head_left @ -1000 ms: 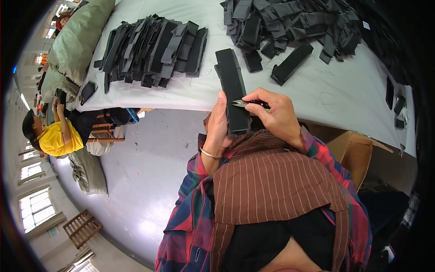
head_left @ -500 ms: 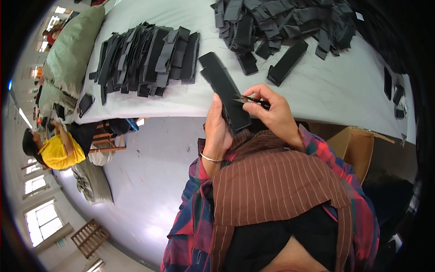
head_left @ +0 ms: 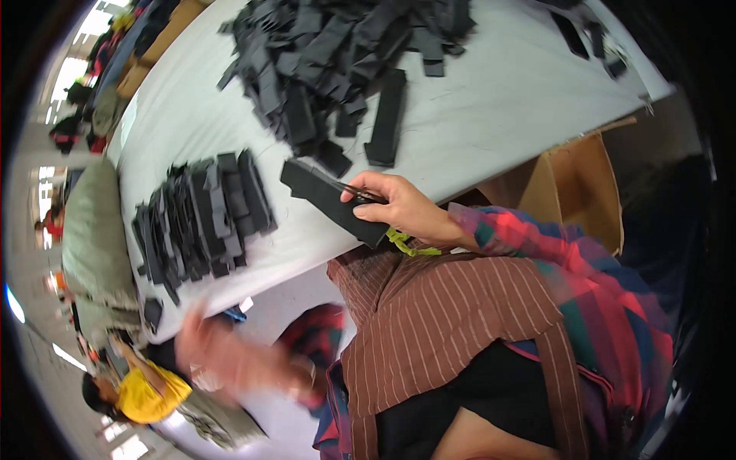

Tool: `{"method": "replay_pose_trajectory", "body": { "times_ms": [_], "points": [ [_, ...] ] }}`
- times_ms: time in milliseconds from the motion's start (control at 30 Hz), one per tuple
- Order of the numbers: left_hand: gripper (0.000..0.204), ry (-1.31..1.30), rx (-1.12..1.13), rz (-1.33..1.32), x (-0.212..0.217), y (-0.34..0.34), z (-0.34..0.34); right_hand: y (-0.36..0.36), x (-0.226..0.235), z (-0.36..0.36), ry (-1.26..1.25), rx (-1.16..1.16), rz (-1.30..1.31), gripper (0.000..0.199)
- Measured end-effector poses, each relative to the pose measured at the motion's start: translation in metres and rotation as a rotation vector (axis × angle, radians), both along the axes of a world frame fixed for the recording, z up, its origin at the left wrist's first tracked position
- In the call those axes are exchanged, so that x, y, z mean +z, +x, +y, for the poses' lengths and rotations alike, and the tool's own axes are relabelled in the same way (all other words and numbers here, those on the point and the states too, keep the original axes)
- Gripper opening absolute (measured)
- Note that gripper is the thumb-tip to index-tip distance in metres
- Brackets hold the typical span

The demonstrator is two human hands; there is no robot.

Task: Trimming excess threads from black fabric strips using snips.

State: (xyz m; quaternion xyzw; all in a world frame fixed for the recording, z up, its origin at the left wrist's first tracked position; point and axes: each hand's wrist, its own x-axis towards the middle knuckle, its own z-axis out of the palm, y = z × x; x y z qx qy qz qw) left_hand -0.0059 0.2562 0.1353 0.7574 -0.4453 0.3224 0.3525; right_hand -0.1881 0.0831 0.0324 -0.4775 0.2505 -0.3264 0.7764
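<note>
My right hand (head_left: 402, 207) is closed around dark thread snips (head_left: 360, 193) and a folded black fabric strip (head_left: 326, 198), which tilts up to the left over the table edge. A yellow-green cord (head_left: 410, 244) hangs below that hand. My left hand (head_left: 230, 356) is off to the left, away from the strip; motion smears its fingers. Beyond it, a row of similar black strips (head_left: 203, 218) stands packed side by side on the table. A loose heap of black strips (head_left: 330, 54) lies farther back, with a single strip (head_left: 386, 119) in front of it.
The white-covered table (head_left: 475, 115) spans the far side. An open cardboard box (head_left: 583, 188) stands beneath its right part. At the left are a large stuffed sack (head_left: 92, 230) and a person in a yellow top (head_left: 153, 395). Small dark pieces (head_left: 571, 34) lie at the far right.
My left hand has let go of the strip and swung left. My right hand now holds both strip and snips, and the cord has come into sight. The view has turned.
</note>
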Motion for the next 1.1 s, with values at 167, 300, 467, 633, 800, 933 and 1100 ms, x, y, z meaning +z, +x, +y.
{"method": "replay_pose_trajectory", "body": {
  "times_ms": [167, 300, 467, 633, 800, 933, 1100],
  "points": [
    [0.033, -0.140, 0.226, -0.408, 0.007, 0.034, 0.011, 0.012, -0.021, 0.004, 0.086, 0.121, 0.002, 0.018],
    [0.032, -0.226, 0.145, -0.336, 0.009, 0.039, 0.002, 0.014, -0.025, 0.019, 0.058, 0.125, -0.001, 0.018],
    [0.031, -0.301, 0.065, -0.218, 0.000, 0.037, 0.004, 0.006, -0.012, 0.022, 0.112, 0.144, 0.054, 0.017],
    [0.029, -0.352, -0.030, -0.112, -0.004, 0.040, 0.008, 0.003, -0.013, 0.018, 0.068, 0.101, 0.068, 0.016],
    [0.028, -0.350, -0.095, -0.015, -0.009, 0.037, 0.023, 0.001, -0.015, 0.026, 0.129, 0.118, 0.064, 0.015],
    [0.027, -0.344, -0.125, 0.048, -0.008, 0.033, 0.038, -0.004, -0.007, 0.030, 0.150, 0.130, 0.088, 0.014],
    [0.026, -0.378, -0.175, 0.113, -0.004, 0.025, 0.041, -0.014, -0.003, 0.025, 0.070, 0.159, 0.153, 0.013]
  ]
}}
